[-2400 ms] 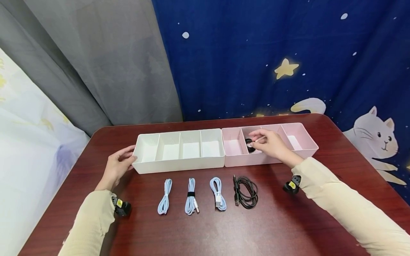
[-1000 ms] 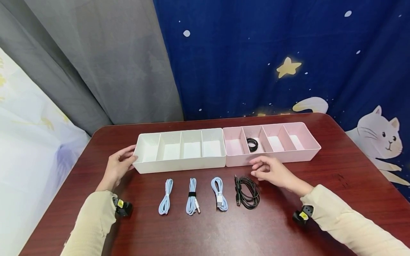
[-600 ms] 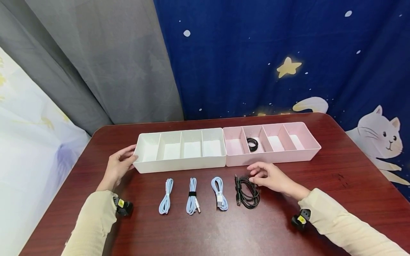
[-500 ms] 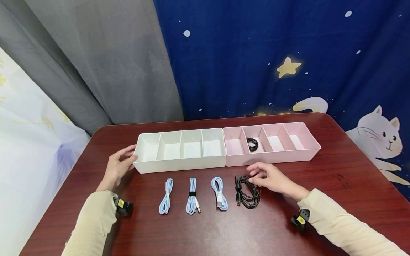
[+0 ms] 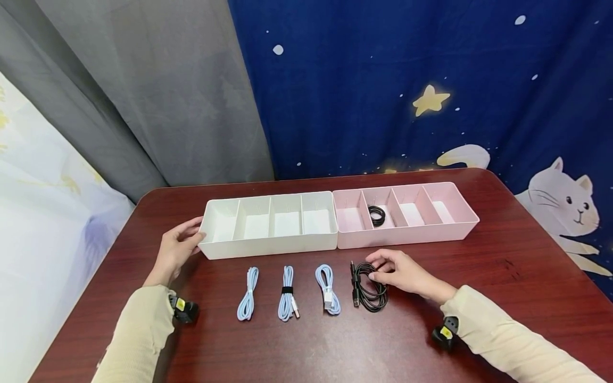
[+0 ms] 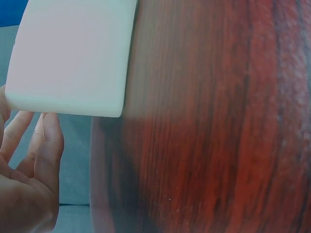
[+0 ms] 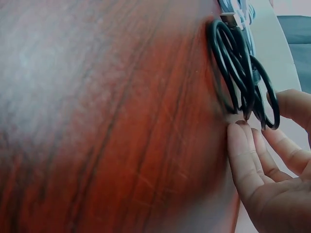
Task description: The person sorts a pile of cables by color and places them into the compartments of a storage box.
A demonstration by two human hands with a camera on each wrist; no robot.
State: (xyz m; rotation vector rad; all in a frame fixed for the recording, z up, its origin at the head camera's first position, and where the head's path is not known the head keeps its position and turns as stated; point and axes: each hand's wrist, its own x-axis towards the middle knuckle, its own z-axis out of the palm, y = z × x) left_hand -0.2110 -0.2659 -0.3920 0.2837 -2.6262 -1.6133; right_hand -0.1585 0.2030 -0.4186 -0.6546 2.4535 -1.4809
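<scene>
My left hand (image 5: pixel 176 247) rests with relaxed fingers against the left end of the white divided box (image 5: pixel 268 247); in the left wrist view the fingertips (image 6: pixel 51 121) lie at the box's end. On the table, my right hand (image 5: pixel 407 272) is at the coiled black cable (image 5: pixel 369 300), thumb and forefinger spread about its right-hand loops. The right wrist view has the black cable (image 7: pixel 228 58) between the parted thumb and fingers, not squeezed. A pink divided box (image 5: pixel 407 234) adjoins the white one; its second compartment from the left holds a small black cable coil (image 5: pixel 377 217).
Three light-blue cable bundles lie in a row left of the black cable: a plain one (image 5: pixel 246 298), one with a black strap (image 5: pixel 286 298) and one with a pale connector (image 5: pixel 328 292). Curtains (image 5: pixel 335 106) hang behind the dark red wooden table (image 5: pixel 306 351).
My right hand has come out of the pink box, leaving the small black coil inside, and moved down and left to the black cable on the table. The left hand stays put.
</scene>
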